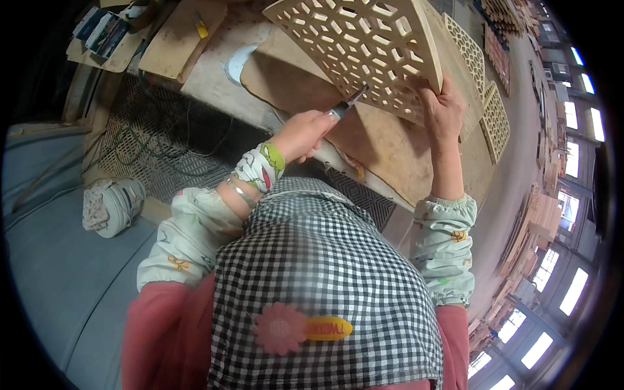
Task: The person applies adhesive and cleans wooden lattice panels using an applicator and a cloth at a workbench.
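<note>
A pale wooden lattice panel (354, 42), cut with many geometric holes, stands tilted over the workbench. My right hand (445, 107) grips its right edge, the thumb on the perforated face and the fingers partly hidden. In my closed left hand (302, 135) is a narrow-bladed hand tool (339, 109) with a dark handle. Its slim metal tip reaches the holes low on the panel; I cannot tell whether it enters one. Beneath the panel lies a flat brown board (383, 143) with a curved edge, partly in shadow.
More lattice panels (497, 120) lean at the bench's right. A white-blue round dish (240, 63) and a board (175, 42) with a yellow-handled tool (201, 27) are at the far left. Small boxes (104, 32) sit behind. On the left stands a white cloth-topped bucket (117, 205).
</note>
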A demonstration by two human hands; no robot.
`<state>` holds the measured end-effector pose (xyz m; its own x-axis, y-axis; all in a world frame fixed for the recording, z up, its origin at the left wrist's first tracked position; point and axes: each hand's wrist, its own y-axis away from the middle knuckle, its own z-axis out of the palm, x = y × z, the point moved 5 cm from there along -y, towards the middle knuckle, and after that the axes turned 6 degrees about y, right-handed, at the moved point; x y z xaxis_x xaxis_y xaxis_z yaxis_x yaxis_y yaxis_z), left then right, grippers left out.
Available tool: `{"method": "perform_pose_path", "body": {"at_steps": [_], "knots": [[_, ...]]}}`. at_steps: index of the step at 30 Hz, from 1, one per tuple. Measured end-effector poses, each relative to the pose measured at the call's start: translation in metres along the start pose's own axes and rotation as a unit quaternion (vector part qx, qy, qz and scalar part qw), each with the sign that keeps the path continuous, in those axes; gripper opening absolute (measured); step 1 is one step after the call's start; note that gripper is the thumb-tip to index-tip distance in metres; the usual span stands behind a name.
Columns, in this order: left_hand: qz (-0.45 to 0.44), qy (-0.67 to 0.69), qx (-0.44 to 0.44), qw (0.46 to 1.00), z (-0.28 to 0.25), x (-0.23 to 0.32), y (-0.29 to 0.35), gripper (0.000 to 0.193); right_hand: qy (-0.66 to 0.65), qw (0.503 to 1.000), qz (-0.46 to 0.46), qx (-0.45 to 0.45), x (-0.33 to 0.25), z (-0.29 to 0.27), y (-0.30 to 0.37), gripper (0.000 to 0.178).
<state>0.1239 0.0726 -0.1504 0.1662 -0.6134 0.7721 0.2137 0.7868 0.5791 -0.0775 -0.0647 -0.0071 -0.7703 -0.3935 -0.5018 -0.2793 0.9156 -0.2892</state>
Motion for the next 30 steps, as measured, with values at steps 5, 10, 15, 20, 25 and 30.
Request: {"method": "perform_pose_path", "body": {"at_steps": [5,10,15,20,25,30], "knots": [[-0.024,0.004,0.003,1.000,-0.001,-0.008,0.014,0.038,-0.015,0.999,0.030,-0.004,-0.003,0.001,-0.001,0.028],[-0.043,0.029,-0.018,0.998,0.009,-0.017,0.024,0.036,0.008,0.999,0.048,-0.010,0.005,0.001,-0.005,0.028],[-0.011,0.020,-0.014,1.000,0.014,-0.005,0.014,0.037,-0.018,0.999,0.044,-0.001,-0.005,0.000,-0.003,0.028],[-0.007,0.019,-0.024,1.000,0.020,-0.005,0.004,0.039,-0.031,0.998,0.054,-0.006,-0.007,0.000,-0.003,0.029],[0.004,0.013,-0.010,1.000,0.020,-0.003,-0.003,0.039,-0.043,0.995,0.087,-0.006,-0.004,-0.001,0.000,0.029],[-0.017,0.004,-0.005,1.000,0.015,-0.001,0.010,0.038,-0.029,0.996,0.087,-0.001,-0.002,0.000,-0.003,0.028]]}}
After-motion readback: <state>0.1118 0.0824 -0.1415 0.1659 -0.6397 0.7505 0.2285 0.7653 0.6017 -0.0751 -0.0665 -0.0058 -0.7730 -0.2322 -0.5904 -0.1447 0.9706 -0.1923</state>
